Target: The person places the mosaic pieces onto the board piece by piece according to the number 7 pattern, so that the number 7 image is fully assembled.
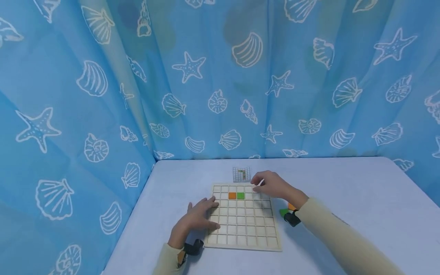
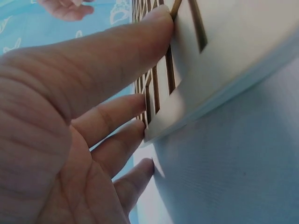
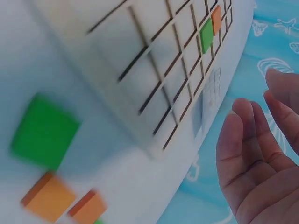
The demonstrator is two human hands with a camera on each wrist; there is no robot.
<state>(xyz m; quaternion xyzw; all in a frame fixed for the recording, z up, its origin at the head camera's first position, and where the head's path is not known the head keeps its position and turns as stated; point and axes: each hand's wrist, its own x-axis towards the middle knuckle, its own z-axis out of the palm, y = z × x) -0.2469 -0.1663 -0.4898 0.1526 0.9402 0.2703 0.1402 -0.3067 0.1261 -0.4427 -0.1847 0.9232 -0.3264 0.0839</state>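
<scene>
A pale wooden board [image 1: 232, 240] with a grid of square cells lies on the table. An orange tile [image 1: 232, 195] and a green tile [image 1: 240, 195] sit side by side in cells near its far edge. My left hand [image 1: 196, 217] rests at the board's left edge, fingers spread and thumb [image 2: 135, 39] lying over the frame. Above the far right corner of the board hovers my right hand [image 1: 273, 185]. Its fingers [image 3: 231, 144] are loosely bent, with a gap to the thumb and no tile visible between them.
Just beyond the board lies a small card [image 1: 241, 174] with a printed grid and coloured squares. Loose tiles, among them a green one [image 3: 46, 133] and an orange one [image 3: 49, 197], lie right of the board. A blue shell-patterned curtain [image 1: 213, 76] hangs behind the white table [image 1: 343, 183].
</scene>
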